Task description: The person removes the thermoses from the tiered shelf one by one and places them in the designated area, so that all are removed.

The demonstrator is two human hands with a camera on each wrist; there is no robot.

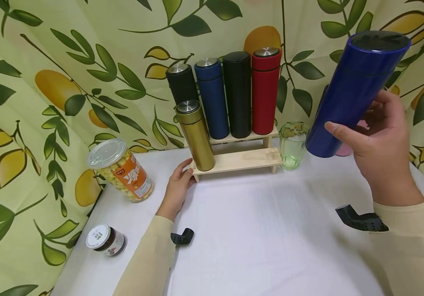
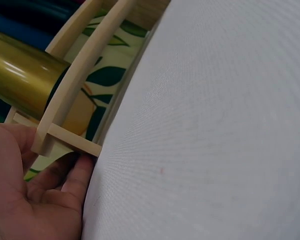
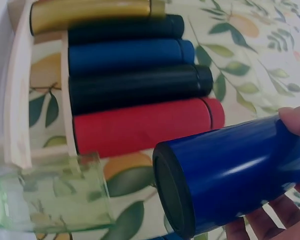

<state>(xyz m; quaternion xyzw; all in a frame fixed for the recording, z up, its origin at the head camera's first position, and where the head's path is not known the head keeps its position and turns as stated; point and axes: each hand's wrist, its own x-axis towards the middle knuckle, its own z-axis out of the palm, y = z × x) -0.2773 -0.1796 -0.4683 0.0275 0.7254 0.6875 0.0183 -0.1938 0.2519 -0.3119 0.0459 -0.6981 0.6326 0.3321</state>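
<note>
My right hand (image 1: pixel 385 144) grips a glossy blue thermos bottle (image 1: pixel 356 92) with a black lid, holding it tilted in the air at the right. At the left end of a two-step wooden rack (image 1: pixel 243 161), my left hand (image 1: pixel 176 189) holds the lower step's corner; in the left wrist view its fingers (image 2: pixel 75 182) curl by the rack's leg. A gold thermos (image 1: pixel 198 142) stands on the lower step near that hand. Along the upper step stand a black thermos (image 1: pixel 182 86), a matte blue one (image 1: pixel 212 100), another black one (image 1: pixel 237 98) and a red one (image 1: pixel 266 94).
A green-tinted glass (image 1: pixel 292 152) stands right of the rack. Something pink (image 1: pixel 344 150) is mostly hidden behind the held thermos. On the left are a snack tub (image 1: pixel 123 170) and a small white-lidded jar (image 1: pixel 106 239). A leaf-patterned curtain (image 1: pixel 130 37) hangs behind the white table (image 1: pixel 256 230).
</note>
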